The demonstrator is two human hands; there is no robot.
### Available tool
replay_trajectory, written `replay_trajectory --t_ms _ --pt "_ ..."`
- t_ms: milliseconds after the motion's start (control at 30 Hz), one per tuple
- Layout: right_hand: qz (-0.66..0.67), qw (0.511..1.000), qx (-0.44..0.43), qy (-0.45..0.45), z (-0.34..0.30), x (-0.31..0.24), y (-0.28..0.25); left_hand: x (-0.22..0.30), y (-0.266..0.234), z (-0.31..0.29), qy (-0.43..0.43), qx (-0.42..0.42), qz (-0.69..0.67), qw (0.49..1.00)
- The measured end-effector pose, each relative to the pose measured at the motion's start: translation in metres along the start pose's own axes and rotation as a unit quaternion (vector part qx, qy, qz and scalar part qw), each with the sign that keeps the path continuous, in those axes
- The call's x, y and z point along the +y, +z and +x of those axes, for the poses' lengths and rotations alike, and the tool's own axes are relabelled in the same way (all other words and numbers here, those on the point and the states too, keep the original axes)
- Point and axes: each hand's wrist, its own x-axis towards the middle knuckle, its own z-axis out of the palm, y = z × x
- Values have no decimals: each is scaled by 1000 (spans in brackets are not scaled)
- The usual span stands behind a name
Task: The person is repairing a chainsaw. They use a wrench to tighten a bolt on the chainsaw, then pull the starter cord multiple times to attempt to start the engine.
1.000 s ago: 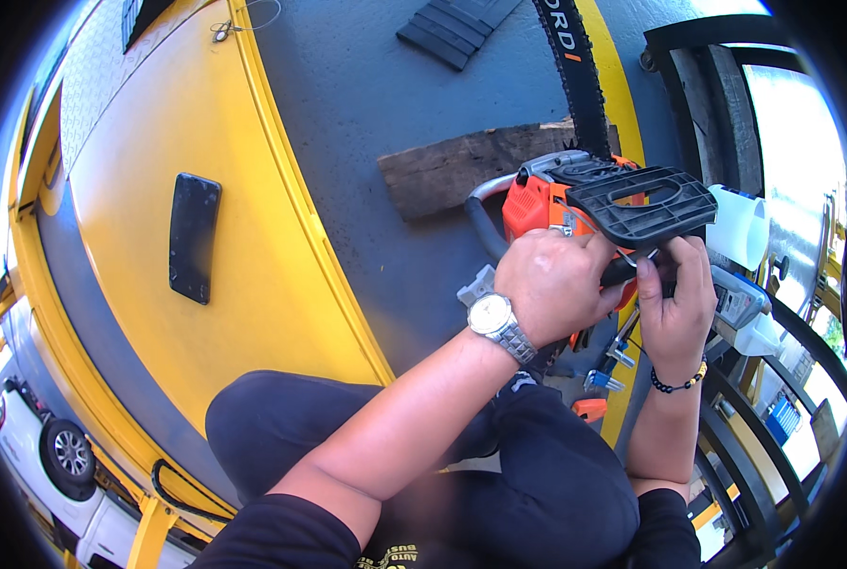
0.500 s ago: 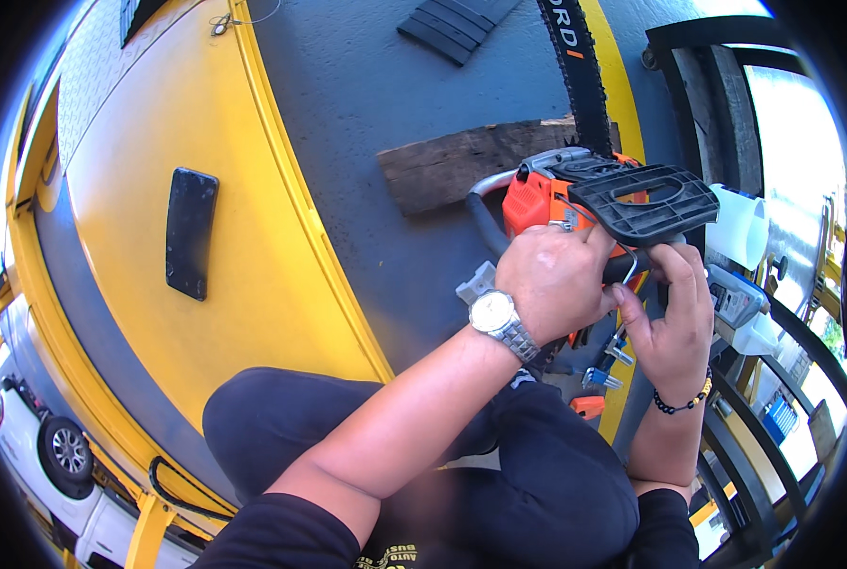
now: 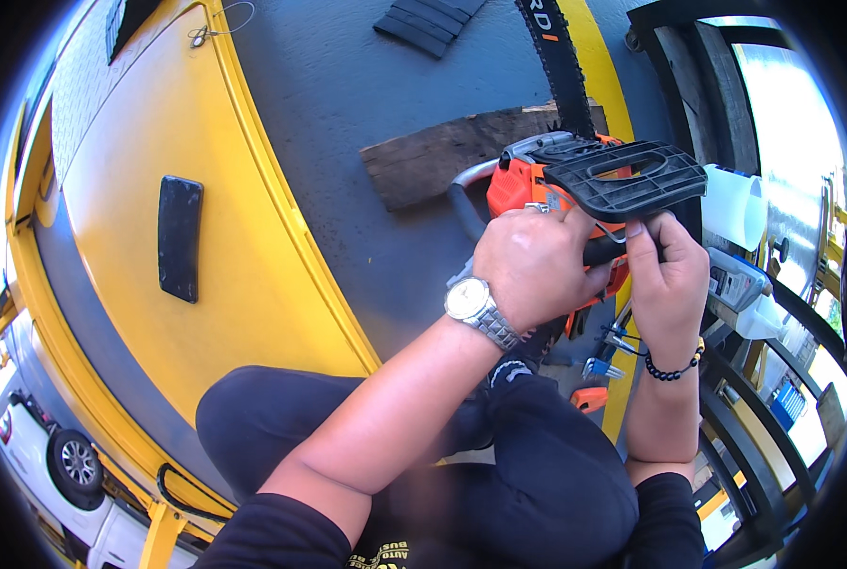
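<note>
An orange chainsaw stands in front of me, its black bar and chain pointing away. A black slotted hand guard is nearest me on the saw. My left hand, with a metal watch at the wrist, is closed on the saw body just below the guard, its fingertips partly hidden. My right hand pinches at the guard's near edge with thumb and fingers. What lies in that pinch is hidden. A thin bent metal rod shows between the two hands.
A weathered wood plank lies on the blue floor behind the saw. At left, a yellow panel carries a black rectangular piece. Blue-handled hex keys and an orange part lie near my knee. A black metal frame stands right.
My right hand has risen toward the guard, thumb now up at its edge. The bent rod shows less than before. The whole view has shifted slightly.
</note>
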Motion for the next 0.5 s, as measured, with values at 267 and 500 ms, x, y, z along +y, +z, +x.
replay_trajectory --t_ms 267,500 --pt "-240 925 80 -284 -2 8 -6 3 4 1 -3 19 0 1000" --pt "-191 966 29 -172 -24 -10 15 0 4 1 -24 -42 25 999"
